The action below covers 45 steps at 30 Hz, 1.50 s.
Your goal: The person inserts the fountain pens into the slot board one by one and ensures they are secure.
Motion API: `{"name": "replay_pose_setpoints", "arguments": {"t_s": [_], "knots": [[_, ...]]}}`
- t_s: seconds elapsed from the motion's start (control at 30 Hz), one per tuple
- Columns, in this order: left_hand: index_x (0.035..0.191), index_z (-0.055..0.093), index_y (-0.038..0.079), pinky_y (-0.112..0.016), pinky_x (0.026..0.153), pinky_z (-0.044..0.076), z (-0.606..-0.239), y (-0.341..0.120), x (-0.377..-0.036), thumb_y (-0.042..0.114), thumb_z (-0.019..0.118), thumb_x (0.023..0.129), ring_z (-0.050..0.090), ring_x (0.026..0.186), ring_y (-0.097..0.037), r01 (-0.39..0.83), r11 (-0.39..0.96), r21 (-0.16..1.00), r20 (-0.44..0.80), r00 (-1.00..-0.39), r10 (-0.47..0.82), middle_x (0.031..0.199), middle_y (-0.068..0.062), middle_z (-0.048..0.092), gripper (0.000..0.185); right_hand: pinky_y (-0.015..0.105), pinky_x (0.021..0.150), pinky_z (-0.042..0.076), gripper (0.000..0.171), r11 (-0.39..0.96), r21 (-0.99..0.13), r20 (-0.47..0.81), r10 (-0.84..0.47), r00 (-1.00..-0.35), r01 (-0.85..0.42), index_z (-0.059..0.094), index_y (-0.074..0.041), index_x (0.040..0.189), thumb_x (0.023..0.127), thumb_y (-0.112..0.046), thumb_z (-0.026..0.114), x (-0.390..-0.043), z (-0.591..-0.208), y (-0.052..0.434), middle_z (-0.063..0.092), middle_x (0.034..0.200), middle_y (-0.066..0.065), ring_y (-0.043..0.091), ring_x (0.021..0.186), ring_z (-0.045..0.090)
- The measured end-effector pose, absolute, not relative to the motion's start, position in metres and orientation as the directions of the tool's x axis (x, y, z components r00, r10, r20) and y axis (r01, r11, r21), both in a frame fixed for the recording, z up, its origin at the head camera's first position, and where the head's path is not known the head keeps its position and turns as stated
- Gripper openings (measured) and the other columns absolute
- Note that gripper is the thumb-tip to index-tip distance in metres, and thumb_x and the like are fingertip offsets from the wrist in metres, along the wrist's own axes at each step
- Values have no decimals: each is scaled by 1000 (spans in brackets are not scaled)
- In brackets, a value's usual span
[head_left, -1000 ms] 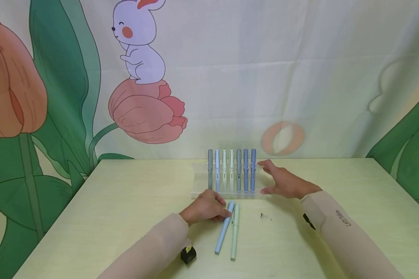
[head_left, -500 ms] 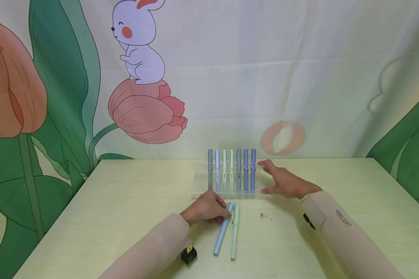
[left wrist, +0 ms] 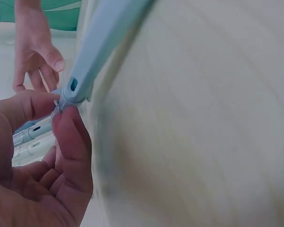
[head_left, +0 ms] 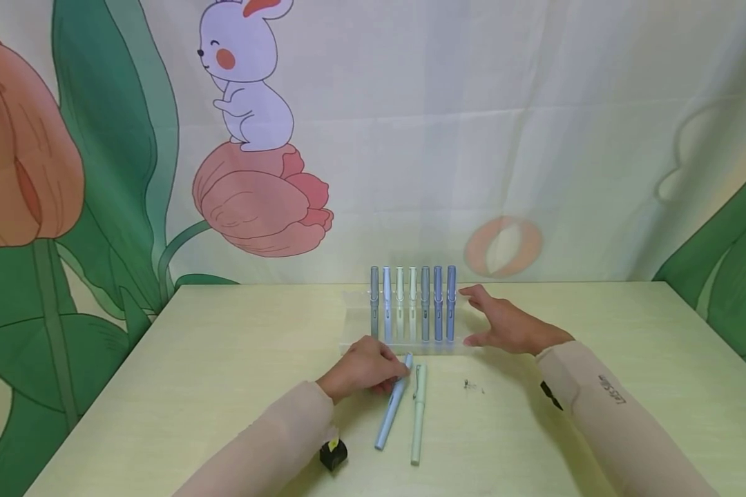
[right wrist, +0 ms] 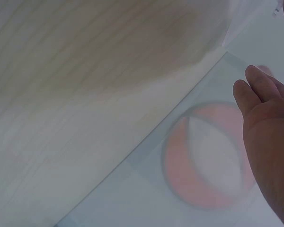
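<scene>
My left hand [head_left: 367, 366] pinches a light blue pen [head_left: 390, 414] near its clip end, thumb and forefinger on either side. In the left wrist view the same blue pen [left wrist: 104, 47] slants up away from the fingertips. Just right of it, a pale green pen [head_left: 419, 414] lies on the table with its clip toward the back. Behind, a clear pen rack [head_left: 354, 324] bears a row of several upright pens in grey, blue and pale green. My right hand [head_left: 510, 324] is at the rack's right end, thumb and fingers spread apart, holding nothing.
A few small dark marks [head_left: 469, 385] show on the pale wooden table [head_left: 236, 345] right of the green pen. At the table's back edge hangs a printed curtain [head_left: 410, 138] with a rabbit and tulips.
The left hand has shifted slightly, and the blue pen's near end has swung left, away from the green pen. The right hand and the rack have stayed put.
</scene>
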<state>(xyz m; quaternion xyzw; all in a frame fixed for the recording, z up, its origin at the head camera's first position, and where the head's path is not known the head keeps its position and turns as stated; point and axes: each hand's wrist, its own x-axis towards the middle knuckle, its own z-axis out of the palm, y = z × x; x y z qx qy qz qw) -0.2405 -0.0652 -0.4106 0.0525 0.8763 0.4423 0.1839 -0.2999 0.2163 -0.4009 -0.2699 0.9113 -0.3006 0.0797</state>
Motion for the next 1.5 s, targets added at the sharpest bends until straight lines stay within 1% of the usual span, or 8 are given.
{"name": "replay_pose_setpoints", "arguments": {"t_s": [0.3, 0.47, 0.57, 0.77, 0.9, 1.13, 1.3, 1.5], "knots": [[85, 69, 4, -31, 63, 59, -400, -72, -240, 19, 77, 87, 68, 68, -17, -105, 533, 840, -258, -941, 221, 82, -7, 67, 17, 58, 111, 31, 86, 673, -597, 9, -539, -842, -437, 22, -5, 150, 86, -16, 79, -300, -399, 217, 32, 154, 30, 43, 143, 30], [86, 69, 2, -31, 64, 59, -396, -77, -239, 17, 78, 87, 68, 65, -18, -84, 479, 874, -190, -966, 177, 79, -7, 68, 17, 58, 111, 31, 86, 676, -593, 8, -539, -842, -438, 22, -4, 150, 86, -16, 79, -300, -400, 216, 33, 153, 30, 44, 143, 30], [88, 69, 1, -30, 64, 60, -391, -81, -240, 15, 80, 85, 68, 64, -17, -38, 439, 898, -118, -981, 156, 77, -6, 69, 18, 58, 111, 31, 86, 674, -595, 8, -540, -841, -438, 22, -4, 150, 86, -16, 80, -300, -401, 216, 33, 154, 30, 44, 143, 30], [88, 69, 3, -32, 66, 60, -379, -89, -244, 18, 81, 85, 67, 64, -17, 31, 419, 907, -16, -994, 108, 77, -4, 71, 20, 58, 112, 31, 86, 675, -593, 7, -542, -840, -440, 22, -2, 149, 86, -16, 80, -301, -402, 217, 33, 154, 30, 43, 143, 29], [87, 69, 4, -33, 67, 60, -371, -94, -246, 18, 82, 85, 68, 65, -19, 43, 420, 906, 13, -997, 73, 77, -4, 70, 20, 58, 111, 30, 86, 672, -591, 10, -548, -836, -447, 22, -2, 149, 86, -18, 80, -301, -401, 216, 32, 154, 30, 44, 143, 30], [88, 69, 5, -32, 68, 59, -360, -100, -254, 18, 83, 84, 67, 66, -18, 63, 432, 900, 64, -998, 11, 79, -5, 70, 19, 58, 112, 30, 87, 687, -575, 2, -542, -841, -444, 21, -5, 150, 86, -17, 80, -301, -399, 216, 32, 154, 30, 42, 143, 30], [87, 69, 4, -30, 67, 59, -353, -102, -262, 17, 84, 82, 68, 66, -18, 101, 410, 907, 121, -992, -23, 80, -7, 70, 20, 58, 112, 30, 87, 690, -575, -6, -541, -841, -439, 21, -5, 150, 87, -18, 79, -300, -398, 215, 32, 154, 31, 42, 143, 30], [88, 69, 2, -29, 68, 59, -348, -103, -270, 15, 84, 82, 67, 68, -18, 128, 386, 914, 155, -987, -40, 81, -8, 70, 20, 58, 111, 31, 87, 690, -577, -7, -540, -842, -438, 21, -6, 150, 87, -18, 79, -300, -399, 215, 32, 153, 31, 42, 143, 30]]}}
